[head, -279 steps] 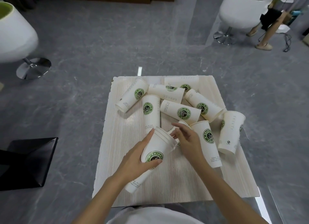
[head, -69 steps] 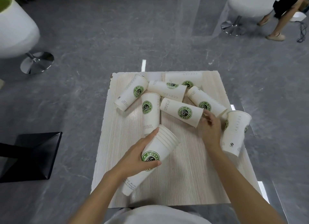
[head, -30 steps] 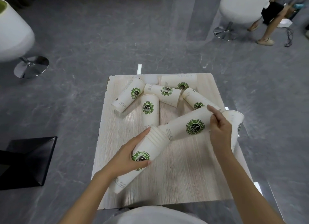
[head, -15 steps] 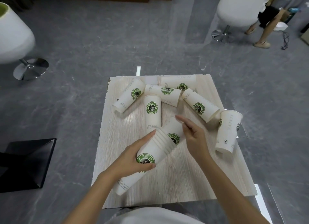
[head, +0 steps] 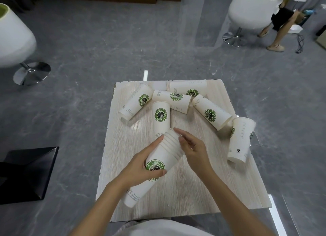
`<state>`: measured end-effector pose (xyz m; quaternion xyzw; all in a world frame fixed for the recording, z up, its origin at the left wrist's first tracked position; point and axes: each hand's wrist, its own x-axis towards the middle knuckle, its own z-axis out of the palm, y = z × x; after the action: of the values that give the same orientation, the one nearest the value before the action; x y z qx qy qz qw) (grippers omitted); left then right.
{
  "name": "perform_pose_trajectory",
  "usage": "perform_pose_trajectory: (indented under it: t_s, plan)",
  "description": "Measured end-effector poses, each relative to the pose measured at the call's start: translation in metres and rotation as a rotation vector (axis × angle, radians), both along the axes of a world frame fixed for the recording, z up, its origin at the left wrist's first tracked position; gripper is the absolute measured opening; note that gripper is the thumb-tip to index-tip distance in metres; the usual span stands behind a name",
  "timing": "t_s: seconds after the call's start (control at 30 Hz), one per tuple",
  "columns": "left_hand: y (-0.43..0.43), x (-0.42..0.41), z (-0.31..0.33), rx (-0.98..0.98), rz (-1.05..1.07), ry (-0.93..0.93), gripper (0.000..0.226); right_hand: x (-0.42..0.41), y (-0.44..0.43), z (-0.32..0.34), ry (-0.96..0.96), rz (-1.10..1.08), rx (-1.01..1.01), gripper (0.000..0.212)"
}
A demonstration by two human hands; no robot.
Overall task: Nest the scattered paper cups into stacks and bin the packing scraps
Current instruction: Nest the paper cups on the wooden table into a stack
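Right hand has closed in on the stack, loose fingers pressing its rims; left hand grips it, mouth aimed at loose cups by the table's far edge

The left hand covered part of the green logo on the stack of cups, so only some letters showed. The right hand hid the mouth of the stack at its 1 o'clock end, and it could not be told whether its fingers gripped the rim. The rims were too close together to count. The farthest cup, at 12 o'clock on the table, lay partly behind another cup. The picture's edge cut a black object at 9 o'clock and a white chair at 10 o'clock. At 1 o'clock a person showed only below the waist.
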<state>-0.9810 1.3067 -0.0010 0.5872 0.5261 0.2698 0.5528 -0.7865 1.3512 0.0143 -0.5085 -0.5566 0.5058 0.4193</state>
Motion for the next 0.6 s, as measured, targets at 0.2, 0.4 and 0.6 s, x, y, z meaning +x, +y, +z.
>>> perform_pose_trajectory:
  t_s: [0.2,0.4,0.6]
  plan:
    - [0.001,0.000,-0.002,-0.008,0.006,0.001,0.098,-0.006,0.001,-0.004,-0.011,0.007,-0.020,0.027]
    - [0.006,0.001,-0.002,0.017,0.023,0.034,0.099,-0.013,0.006,-0.004,0.007,-0.020,-0.006,0.029]
    - [0.008,-0.003,-0.004,0.018,0.054,0.103,0.107,-0.021,0.012,-0.009,-0.013,0.001,-0.032,0.028]
